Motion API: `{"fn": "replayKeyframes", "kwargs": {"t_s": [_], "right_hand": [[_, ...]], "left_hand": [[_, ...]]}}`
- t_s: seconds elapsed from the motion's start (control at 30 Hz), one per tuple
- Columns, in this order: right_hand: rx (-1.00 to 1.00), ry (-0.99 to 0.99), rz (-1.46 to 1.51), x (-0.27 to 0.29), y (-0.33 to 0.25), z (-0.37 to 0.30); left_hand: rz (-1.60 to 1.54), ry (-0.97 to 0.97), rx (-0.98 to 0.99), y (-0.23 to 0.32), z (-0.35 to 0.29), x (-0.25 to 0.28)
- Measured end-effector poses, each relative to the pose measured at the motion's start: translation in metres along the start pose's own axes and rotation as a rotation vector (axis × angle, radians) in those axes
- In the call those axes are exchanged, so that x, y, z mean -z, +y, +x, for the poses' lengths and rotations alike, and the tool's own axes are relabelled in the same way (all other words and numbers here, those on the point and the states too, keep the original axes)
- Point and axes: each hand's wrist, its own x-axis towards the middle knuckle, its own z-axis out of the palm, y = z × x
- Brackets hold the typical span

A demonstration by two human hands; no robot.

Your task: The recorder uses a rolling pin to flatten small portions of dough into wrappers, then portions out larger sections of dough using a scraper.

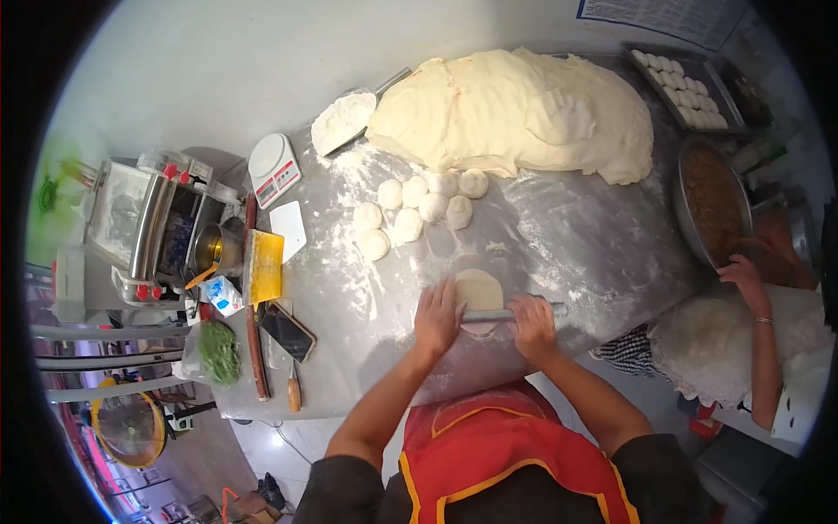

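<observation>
A flat round of dough (478, 289) lies on the floured metal table in front of me, with a grey rolling pin (487, 315) across its near part. My left hand (438, 316) is at the pin's left end, beside the dough's left edge; its palm hides that end. Over the right part of the pin my right hand (533, 325) is closed, and the pin's tip sticks out past it. Farther off sit several floured dough balls (408, 224). Behind them rests a large mass of dough (489, 109).
Flour fills a metal scoop (344, 122) near a white scale (274, 166). Leftward are a white scraper (288, 229), a phone (289, 331), a wooden-handled tool (294, 393) and a dough-roller machine (148, 227). Rightward stand a tray of dough pieces (685, 90), a filling bowl (714, 201) and another person's hand (742, 273).
</observation>
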Motion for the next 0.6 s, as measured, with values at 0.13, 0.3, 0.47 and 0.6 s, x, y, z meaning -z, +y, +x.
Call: {"fn": "replayKeyframes", "kwargs": {"t_s": [0.13, 0.3, 0.47, 0.6], "right_hand": [[-0.01, -0.081, 0.036, 0.012, 0.018, 0.004], [-0.001, -0.09, 0.013, 0.044, 0.056, -0.043], [0.018, 0.116, -0.093, 0.034, 0.038, -0.056], [-0.15, 0.251, -0.193, 0.005, 0.021, -0.018]], "left_hand": [[-0.077, -0.305, 0.059, 0.012, 0.075, -0.003], [-0.192, -0.244, 0.234, -0.014, 0.097, -0.011], [-0.484, -0.089, 0.44, 0.006, 0.092, -0.026], [-0.504, -0.332, 0.284, 0.025, 0.062, -0.037]]}}
